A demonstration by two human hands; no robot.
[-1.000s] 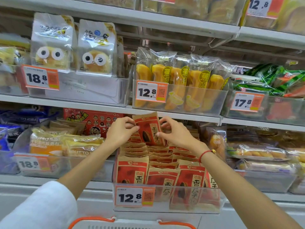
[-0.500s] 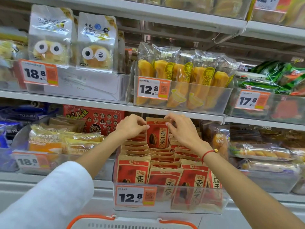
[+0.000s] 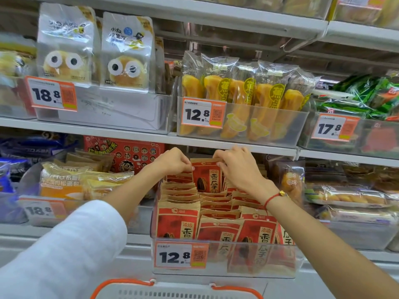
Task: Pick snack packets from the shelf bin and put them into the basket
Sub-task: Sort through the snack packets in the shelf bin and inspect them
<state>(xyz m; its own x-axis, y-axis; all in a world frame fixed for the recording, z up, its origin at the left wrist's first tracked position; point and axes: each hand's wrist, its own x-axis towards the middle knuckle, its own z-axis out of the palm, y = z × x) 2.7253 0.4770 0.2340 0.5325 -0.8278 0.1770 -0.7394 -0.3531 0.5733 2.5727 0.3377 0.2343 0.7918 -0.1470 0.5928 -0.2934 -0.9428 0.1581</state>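
I am at the picking step: my left hand (image 3: pixel 172 161) and right hand (image 3: pixel 235 167) pinch the top corners of one red packet (image 3: pixel 206 178) upright at the back of the shelf bin (image 3: pixel 259 264), and next I judge it must lift clear and come down to the basket (image 3: pixel 177 291).

Both my arms reach forward and up toward twelve o'clock, converging near the middle of the view. My left forearm comes in from seven o'clock, bare from the elbow on, with a white sleeve (image 3: pixel 64 251) bunched over the upper arm. My left hand (image 3: pixel 172 161) has its fingers curled and its thumb tip pinching at its three o'clock side. My right arm enters from five o'clock, bare, with a red cord bracelet (image 3: pixel 273 197) around the wrist. My right hand (image 3: pixel 237 167) is arched knuckles-up, fingers (image 3: pixel 219 157) bent and pinching at its nine o'clock side.
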